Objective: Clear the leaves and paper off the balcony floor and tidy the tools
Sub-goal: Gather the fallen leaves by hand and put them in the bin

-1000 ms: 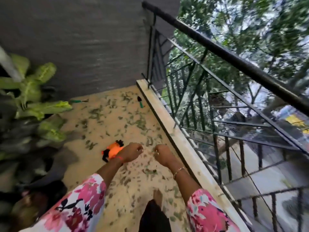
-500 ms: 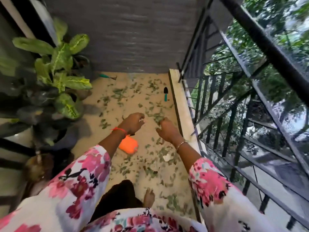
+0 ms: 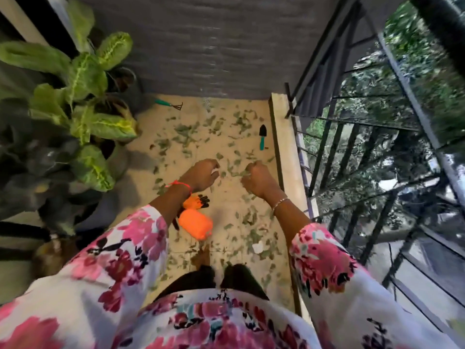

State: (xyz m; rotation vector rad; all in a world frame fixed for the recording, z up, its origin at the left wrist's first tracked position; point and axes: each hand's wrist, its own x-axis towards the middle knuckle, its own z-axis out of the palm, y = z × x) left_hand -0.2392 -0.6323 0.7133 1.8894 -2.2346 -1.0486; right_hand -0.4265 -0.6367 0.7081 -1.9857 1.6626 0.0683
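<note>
left hand: fingers curled in, tiny white scrap poking out at the tips
right hand: fisted round a clump of leaves
loose leaves: scattered all over the balcony floor
paper bit: on the floor near the feet
trowel: lying beside the railing-side kerb
hand rake: far end, near the wall
orange gloves: on the floor under the left forearm

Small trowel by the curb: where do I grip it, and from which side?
Take the hand trowel by its teal handle, probably from above. It lies flat on the floor, handle at the near end, black blade pointing away. The raised curb is close on its right, so fingers fit better from the left.
</note>
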